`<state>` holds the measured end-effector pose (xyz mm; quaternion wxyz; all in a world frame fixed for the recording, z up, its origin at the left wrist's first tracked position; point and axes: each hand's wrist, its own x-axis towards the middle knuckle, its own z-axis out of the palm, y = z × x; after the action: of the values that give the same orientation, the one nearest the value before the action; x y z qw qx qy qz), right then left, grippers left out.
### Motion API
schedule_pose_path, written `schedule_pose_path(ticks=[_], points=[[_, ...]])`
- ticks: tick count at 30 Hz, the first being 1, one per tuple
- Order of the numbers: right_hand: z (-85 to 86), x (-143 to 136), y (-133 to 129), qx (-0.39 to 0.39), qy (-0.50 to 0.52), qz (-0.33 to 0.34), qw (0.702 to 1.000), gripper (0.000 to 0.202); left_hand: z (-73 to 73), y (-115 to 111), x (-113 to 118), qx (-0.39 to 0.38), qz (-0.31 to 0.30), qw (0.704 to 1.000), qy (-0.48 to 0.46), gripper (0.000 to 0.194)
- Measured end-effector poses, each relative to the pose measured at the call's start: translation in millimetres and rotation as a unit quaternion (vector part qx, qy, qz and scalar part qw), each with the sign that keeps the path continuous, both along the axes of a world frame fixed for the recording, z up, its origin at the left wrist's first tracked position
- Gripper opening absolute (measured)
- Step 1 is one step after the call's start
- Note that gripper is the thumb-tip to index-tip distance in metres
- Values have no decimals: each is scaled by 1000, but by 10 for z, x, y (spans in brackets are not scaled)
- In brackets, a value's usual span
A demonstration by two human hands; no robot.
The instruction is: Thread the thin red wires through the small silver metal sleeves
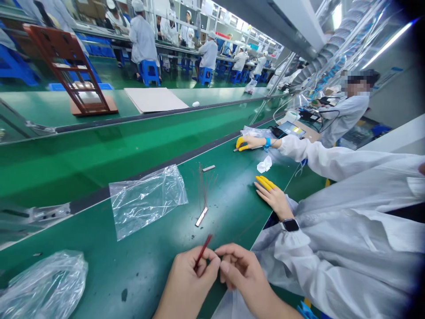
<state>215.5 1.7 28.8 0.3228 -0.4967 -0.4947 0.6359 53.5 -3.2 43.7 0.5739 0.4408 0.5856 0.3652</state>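
My left hand (pixel 189 277) is closed around a thin bundle of dark red wires (pixel 203 251), whose free end sticks up past the fingers. Close against its fingertips is my right hand (pixel 244 272), thumb and fingers curled together in a pinch; whatever lies between them is too small or hidden to name. Just beyond both hands, a narrow silvery strip (pixel 201 217) rests on the green table (pixel 142 261), with fine reddish wires (pixel 205 190) fanning out from it. A second small grey strip (pixel 209 168) lies near the far ends of those wires.
Clear plastic bags lie at mid-left (pixel 149 199) and front left (pixel 49 283). On the right, a co-worker's hands with yellow finger covers (pixel 267 184) reach over the table near a crumpled white tissue (pixel 264 164). A brown stand (pixel 75 71) and cardboard sheets (pixel 154 99) sit across the green channel.
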Motion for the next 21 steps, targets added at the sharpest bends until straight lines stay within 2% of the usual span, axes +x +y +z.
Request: schedule_pose_path(ticks=[7,12,21], points=[[-95,89,36,-3,8,5,1000,39,94,-26,-59,-37,-8,998,-47,13],[-187,133,112,-7,3,38,999,32,86,3,-93,-61,-10,994,-93,14],[-16,-99,166,-8,31,19,999,44,-14,48,-158,-36,-23,995,-91,22]])
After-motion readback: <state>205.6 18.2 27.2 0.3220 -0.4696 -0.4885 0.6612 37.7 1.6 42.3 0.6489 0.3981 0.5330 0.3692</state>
